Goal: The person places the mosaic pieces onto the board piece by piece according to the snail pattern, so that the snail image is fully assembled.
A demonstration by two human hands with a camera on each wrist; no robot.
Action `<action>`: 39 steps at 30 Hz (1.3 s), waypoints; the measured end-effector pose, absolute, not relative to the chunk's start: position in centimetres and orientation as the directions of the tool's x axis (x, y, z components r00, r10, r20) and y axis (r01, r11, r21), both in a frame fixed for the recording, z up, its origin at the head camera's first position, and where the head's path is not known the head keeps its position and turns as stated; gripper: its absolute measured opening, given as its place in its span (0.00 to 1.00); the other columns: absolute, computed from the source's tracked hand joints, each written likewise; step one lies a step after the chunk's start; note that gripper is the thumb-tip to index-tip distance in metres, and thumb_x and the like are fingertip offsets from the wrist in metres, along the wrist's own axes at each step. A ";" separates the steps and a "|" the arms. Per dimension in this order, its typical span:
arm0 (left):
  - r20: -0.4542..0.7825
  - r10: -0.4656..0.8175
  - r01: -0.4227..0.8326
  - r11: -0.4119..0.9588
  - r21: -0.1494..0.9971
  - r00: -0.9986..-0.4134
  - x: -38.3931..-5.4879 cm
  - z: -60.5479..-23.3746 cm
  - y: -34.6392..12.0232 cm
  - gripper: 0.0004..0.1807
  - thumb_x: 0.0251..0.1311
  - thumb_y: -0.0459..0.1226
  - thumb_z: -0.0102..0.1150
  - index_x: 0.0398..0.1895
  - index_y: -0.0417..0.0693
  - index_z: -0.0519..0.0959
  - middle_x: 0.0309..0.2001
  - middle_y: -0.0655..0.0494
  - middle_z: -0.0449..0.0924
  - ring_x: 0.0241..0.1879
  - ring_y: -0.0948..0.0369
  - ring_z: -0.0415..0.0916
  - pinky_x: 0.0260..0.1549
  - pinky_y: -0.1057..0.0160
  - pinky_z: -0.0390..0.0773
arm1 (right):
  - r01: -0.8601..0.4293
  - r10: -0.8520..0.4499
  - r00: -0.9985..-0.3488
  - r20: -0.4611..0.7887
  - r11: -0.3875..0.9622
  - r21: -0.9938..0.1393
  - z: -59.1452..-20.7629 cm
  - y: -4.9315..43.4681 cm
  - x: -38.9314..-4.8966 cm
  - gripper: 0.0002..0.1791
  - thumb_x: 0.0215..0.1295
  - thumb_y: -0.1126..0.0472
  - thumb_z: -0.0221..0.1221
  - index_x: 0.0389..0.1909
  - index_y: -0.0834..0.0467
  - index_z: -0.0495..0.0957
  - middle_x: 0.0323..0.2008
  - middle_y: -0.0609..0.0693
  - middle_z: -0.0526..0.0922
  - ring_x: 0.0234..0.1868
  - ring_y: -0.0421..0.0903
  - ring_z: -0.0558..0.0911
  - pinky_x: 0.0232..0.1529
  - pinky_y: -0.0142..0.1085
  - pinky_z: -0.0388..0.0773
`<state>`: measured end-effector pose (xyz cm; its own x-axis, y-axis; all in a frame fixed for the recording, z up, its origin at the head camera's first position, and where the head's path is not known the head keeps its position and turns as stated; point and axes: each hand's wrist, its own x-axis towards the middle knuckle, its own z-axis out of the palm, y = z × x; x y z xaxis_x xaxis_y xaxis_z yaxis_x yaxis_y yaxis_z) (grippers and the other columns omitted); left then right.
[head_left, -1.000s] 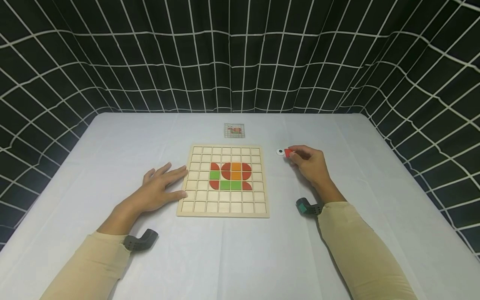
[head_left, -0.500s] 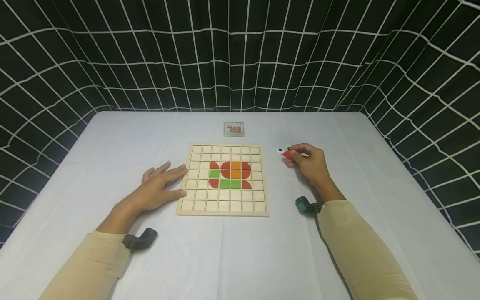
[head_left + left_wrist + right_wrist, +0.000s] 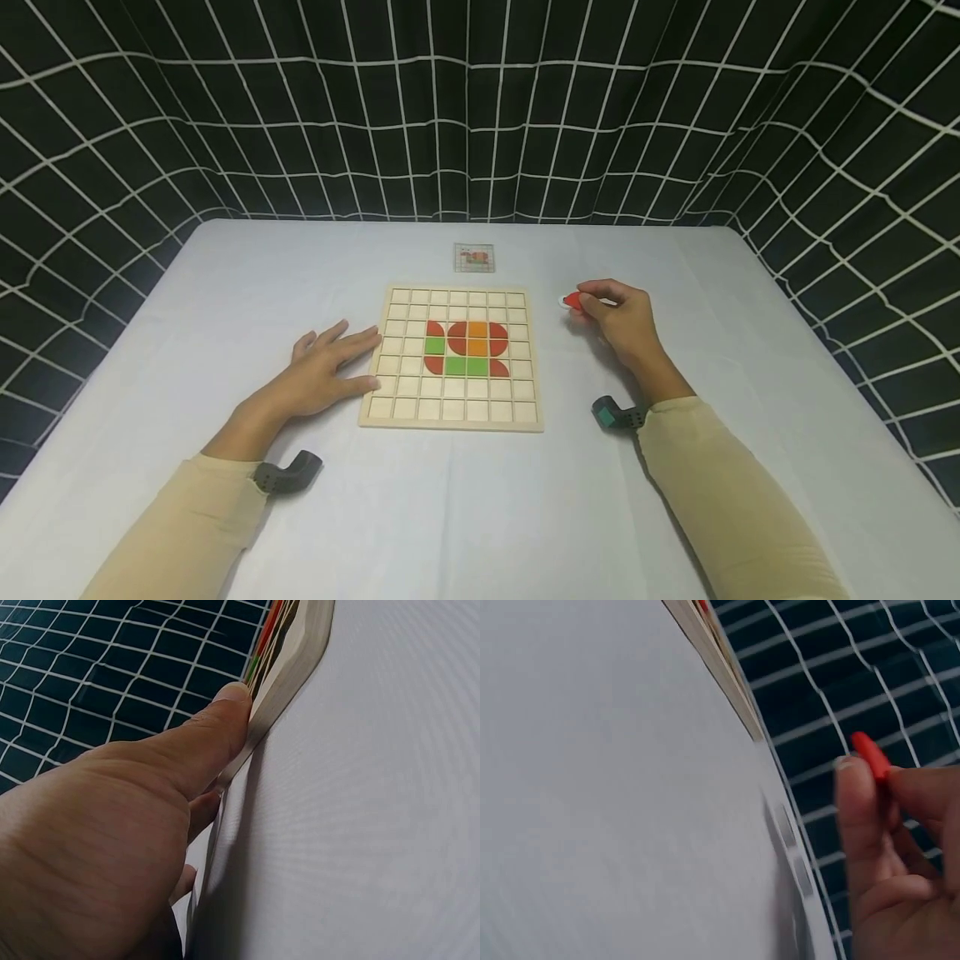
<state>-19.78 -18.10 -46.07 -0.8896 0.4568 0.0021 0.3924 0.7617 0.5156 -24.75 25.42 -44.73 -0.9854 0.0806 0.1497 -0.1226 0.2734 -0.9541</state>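
My right hand (image 3: 621, 321) pinches a small red tile (image 3: 573, 301) between thumb and fingertips, to the right of the wooden grid board (image 3: 450, 418). In the right wrist view the red tile (image 3: 871, 756) is held up off the white cloth. Just behind it a white round piece (image 3: 562, 302) lies on the cloth, mostly covered. My left hand (image 3: 318, 379) rests with spread, straight fingers at the board's left edge, the thumb touching the frame. Red quarter-round tiles (image 3: 498, 367), green square tiles (image 3: 477, 366) and orange tiles (image 3: 477, 330) sit in the board's middle cells.
Behind the board lies a small picture card (image 3: 474, 258) with a coloured figure on a grid. White cloth (image 3: 495, 508) covers the table. A dark curtain with white grid lines (image 3: 480, 117) stands around its back and sides.
The red tile has turned in my right fingers and risen slightly, now covering most of the white round pieces behind it. My left hand stays at the board's edge. The head view has shifted slightly.
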 end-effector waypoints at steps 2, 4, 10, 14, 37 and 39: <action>-0.004 0.453 0.388 0.768 0.509 -0.891 -19.8 -46.0 -18.2 0.40 0.59 0.57 0.61 0.71 0.51 0.65 0.72 0.55 0.58 0.73 0.44 0.37 0.64 0.38 0.28 | -0.138 0.054 -0.987 0.153 0.209 -0.968 -44.3 24.8 -24.8 0.14 0.65 0.68 0.61 0.49 0.73 0.78 0.43 0.61 0.79 0.31 0.44 0.86 0.35 0.31 0.82; -0.004 0.456 0.391 0.769 0.506 -0.890 -19.8 -45.9 -18.2 0.40 0.59 0.57 0.61 0.71 0.51 0.64 0.72 0.54 0.58 0.73 0.44 0.37 0.64 0.38 0.28 | -0.138 0.037 -0.989 0.146 0.156 -0.978 -43.9 24.1 -24.8 0.16 0.64 0.69 0.61 0.50 0.75 0.76 0.42 0.62 0.79 0.30 0.45 0.86 0.36 0.33 0.82; 0.009 0.465 0.403 0.758 0.512 -0.885 -19.7 -46.1 -18.1 0.39 0.60 0.55 0.61 0.71 0.50 0.64 0.72 0.54 0.59 0.73 0.44 0.38 0.64 0.38 0.29 | -0.123 -0.007 -0.992 0.123 0.055 -0.991 -43.1 22.0 -24.9 0.18 0.64 0.70 0.62 0.51 0.77 0.74 0.42 0.62 0.78 0.31 0.45 0.86 0.38 0.35 0.82; 0.007 0.464 0.401 0.758 0.515 -0.886 -19.7 -46.2 -18.0 0.39 0.59 0.56 0.62 0.71 0.51 0.65 0.72 0.55 0.58 0.73 0.44 0.38 0.64 0.38 0.29 | -0.097 -0.042 -0.995 0.096 0.032 -0.995 -42.7 20.3 -25.0 0.19 0.64 0.70 0.62 0.52 0.76 0.74 0.42 0.63 0.78 0.32 0.45 0.86 0.38 0.36 0.82; 0.004 0.459 0.393 0.756 0.524 -0.889 -19.7 -46.1 -18.2 0.40 0.59 0.56 0.61 0.71 0.51 0.65 0.72 0.56 0.57 0.73 0.45 0.37 0.64 0.38 0.27 | 0.075 -0.161 -0.984 -0.080 0.037 -0.997 -42.1 10.3 -25.9 0.12 0.64 0.67 0.62 0.46 0.68 0.80 0.36 0.58 0.81 0.29 0.50 0.83 0.39 0.40 0.82; 0.005 0.459 0.393 0.755 0.524 -0.888 -19.7 -46.1 -18.1 0.40 0.59 0.56 0.61 0.71 0.51 0.65 0.72 0.56 0.57 0.73 0.45 0.37 0.64 0.38 0.27 | 0.063 -0.167 -0.983 -0.076 0.083 -0.995 -42.2 9.8 -26.0 0.10 0.63 0.66 0.63 0.44 0.65 0.82 0.35 0.56 0.82 0.26 0.46 0.80 0.35 0.38 0.82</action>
<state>-19.72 -18.13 -46.11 -0.8884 0.4590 0.0052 0.3934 0.7554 0.5240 -25.95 9.76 -42.15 -0.9830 -0.1672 -0.0757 0.0626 0.0827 -0.9946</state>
